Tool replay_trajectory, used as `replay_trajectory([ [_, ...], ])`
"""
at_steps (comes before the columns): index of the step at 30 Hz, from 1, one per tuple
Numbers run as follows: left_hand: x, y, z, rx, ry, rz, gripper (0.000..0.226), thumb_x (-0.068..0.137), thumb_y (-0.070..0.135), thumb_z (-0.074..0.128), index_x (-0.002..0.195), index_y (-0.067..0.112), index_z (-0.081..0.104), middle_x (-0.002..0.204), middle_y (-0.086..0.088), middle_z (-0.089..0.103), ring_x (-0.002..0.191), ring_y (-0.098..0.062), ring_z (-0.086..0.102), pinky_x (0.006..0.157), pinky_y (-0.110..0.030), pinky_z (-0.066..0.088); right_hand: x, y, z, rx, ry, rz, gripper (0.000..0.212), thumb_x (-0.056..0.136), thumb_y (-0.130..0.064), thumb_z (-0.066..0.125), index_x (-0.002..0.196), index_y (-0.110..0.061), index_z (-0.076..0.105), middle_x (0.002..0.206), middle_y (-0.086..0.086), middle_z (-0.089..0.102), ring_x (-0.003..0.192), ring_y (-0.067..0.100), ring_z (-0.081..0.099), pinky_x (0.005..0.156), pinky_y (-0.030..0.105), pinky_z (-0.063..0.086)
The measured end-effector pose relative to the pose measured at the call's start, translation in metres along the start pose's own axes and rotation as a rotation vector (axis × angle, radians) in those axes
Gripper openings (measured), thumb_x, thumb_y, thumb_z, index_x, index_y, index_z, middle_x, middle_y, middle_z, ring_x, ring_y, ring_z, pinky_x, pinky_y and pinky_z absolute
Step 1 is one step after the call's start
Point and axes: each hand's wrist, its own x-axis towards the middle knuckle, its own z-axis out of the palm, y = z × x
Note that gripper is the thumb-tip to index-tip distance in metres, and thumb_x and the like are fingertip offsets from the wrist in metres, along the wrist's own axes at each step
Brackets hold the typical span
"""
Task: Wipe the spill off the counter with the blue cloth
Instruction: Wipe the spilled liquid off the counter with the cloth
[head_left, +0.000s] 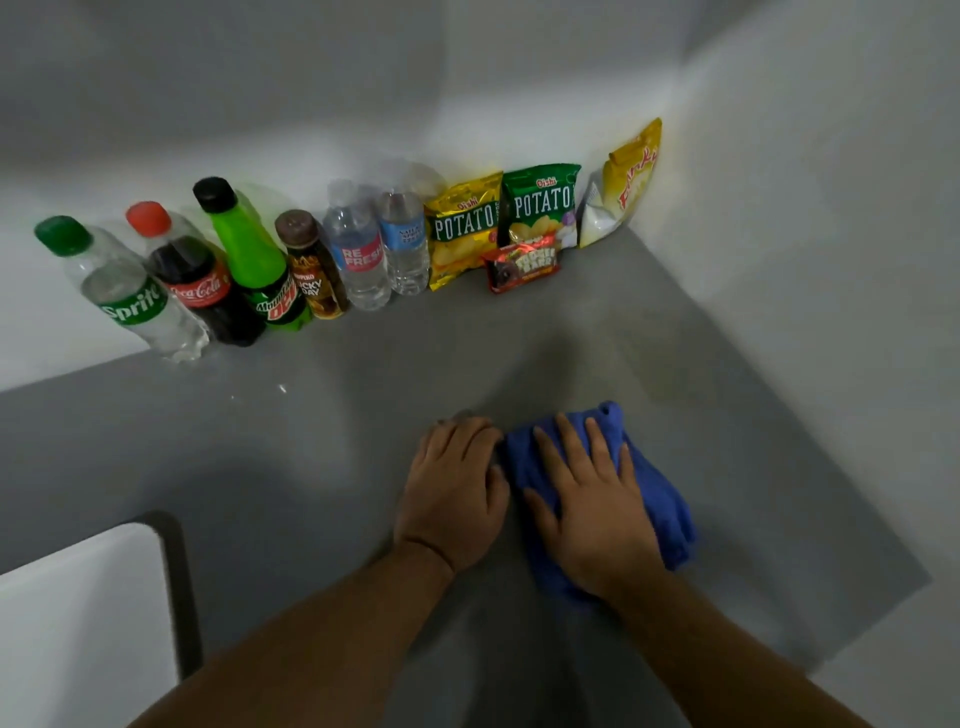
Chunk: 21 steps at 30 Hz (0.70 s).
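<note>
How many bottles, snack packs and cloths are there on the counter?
Bottles: 6 (Sprite bottle, Coca-Cola bottle, Mountain Dew bottle, Kopiko bottle, Refresh water bottle, second water bottle)
Snack packs: 4 (yellow Potato bag, green Potato bag, Fudgee Barr pack, yellow corner bag)
Blue cloth: 1
Total: 11

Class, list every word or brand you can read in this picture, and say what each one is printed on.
"Sprite": clear green-capped plastic bottle
"Coca-Cola": dark red-capped plastic bottle
"Dew": bright green black-capped bottle
"LUCKY DAY": brown-capped brown bottle
"RE FRESH": clear pink-labelled water bottle
"Oishi POTATO": yellow crisp bag
"Oishi POTATO": green crisp bag
Too blurred to read: blue-labelled water bottle, red snack packet, tall yellow bag with red lettering.
</note>
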Motion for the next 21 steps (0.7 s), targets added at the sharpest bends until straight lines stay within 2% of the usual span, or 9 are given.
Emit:
replay_trajectory([
  [3,0.000,-0.001,0.000,-0.007,0.015,-0.001,0.042,0.093,0.027,0.045,0.124,0.009,0.068,0.136,-0.008,0.065,0.122,-0.033,0.061,0.115,-0.050,0.043,-0.022,0.035,-0.003,0.060,-0.043,-0.322,0.069,0.105,-0.067,0.037,0.165,-0.038,0.021,0.175,-0.013,0.011,0.162,0.020,0.002,0.127,0.058,0.016],
  [5,0.000,-0.001,0.001,-0.001,0.025,0.005,0.039,0.092,0.025,0.047,0.121,0.010,0.069,0.135,-0.007,0.066,0.120,-0.031,0.062,0.115,-0.050,0.043,-0.018,0.065,-0.013,0.067,-0.082,-0.419,0.070,0.102,-0.067,0.048,0.163,-0.042,0.026,0.173,-0.019,0.013,0.162,0.016,0.005,0.127,0.054,0.015],
  [7,0.000,0.000,0.002,-0.008,0.036,0.005,0.039,0.091,0.025,0.047,0.119,0.010,0.070,0.134,-0.007,0.066,0.118,-0.031,0.063,0.114,-0.050,0.045,0.000,0.078,-0.025,0.046,-0.120,-0.359,0.072,0.099,-0.072,0.046,0.163,-0.047,0.022,0.173,-0.021,0.009,0.161,0.013,0.000,0.128,0.054,0.012],
  [9,0.001,0.000,0.002,-0.010,0.040,-0.002,0.039,0.089,0.025,0.047,0.117,0.011,0.071,0.133,-0.006,0.067,0.116,-0.030,0.064,0.111,-0.050,0.048,0.022,0.067,-0.029,-0.009,-0.106,-0.217,0.074,0.097,-0.079,0.029,0.163,-0.049,0.011,0.173,-0.021,0.002,0.161,0.012,-0.008,0.129,0.055,0.007],
  [12,0.003,0.000,0.002,-0.011,0.018,-0.026,0.041,0.089,0.027,0.045,0.117,0.013,0.070,0.132,-0.005,0.067,0.114,-0.030,0.063,0.106,-0.046,0.051,0.049,0.028,-0.022,-0.058,-0.038,0.038,0.076,0.098,-0.076,0.008,0.166,-0.043,0.004,0.174,-0.014,-0.006,0.161,0.020,-0.012,0.129,0.052,-0.005],
  [14,0.007,-0.001,0.001,-0.019,0.032,-0.033,0.041,0.087,0.028,0.044,0.116,0.015,0.071,0.129,-0.003,0.068,0.111,-0.028,0.063,0.101,-0.044,0.052,0.053,0.007,-0.016,-0.060,-0.013,0.112,0.075,0.100,-0.072,0.002,0.166,-0.038,0.000,0.173,-0.010,-0.011,0.160,0.024,-0.017,0.129,0.052,-0.007],
  [16,0.015,-0.005,-0.001,-0.015,0.051,-0.010,0.038,0.084,0.027,0.045,0.109,0.017,0.071,0.120,-0.001,0.070,0.103,-0.028,0.064,0.093,-0.044,0.054,0.042,0.004,-0.012,-0.042,-0.025,0.034,0.074,0.102,-0.072,0.005,0.167,-0.037,0.000,0.173,-0.008,-0.012,0.160,0.023,-0.018,0.129,0.052,-0.006],
  [18,0.028,-0.011,-0.002,0.005,0.064,0.046,0.032,0.082,0.026,0.047,0.101,0.016,0.071,0.106,-0.002,0.071,0.094,-0.029,0.064,0.086,-0.043,0.056,0.024,0.023,-0.012,-0.018,-0.062,-0.170,0.072,0.103,-0.073,0.018,0.167,-0.039,0.006,0.175,-0.010,-0.006,0.161,0.020,-0.013,0.130,0.050,-0.003],
  [21,0.054,-0.021,-0.009,0.054,0.071,0.134,0.033,0.079,0.025,0.049,0.100,0.014,0.072,0.102,-0.005,0.072,0.091,-0.032,0.066,0.087,-0.043,0.057,0.017,0.067,-0.022,-0.005,-0.124,-0.370,0.073,0.102,-0.074,0.035,0.165,-0.045,0.011,0.174,-0.019,0.001,0.161,0.014,-0.006,0.128,0.046,-0.001],
])
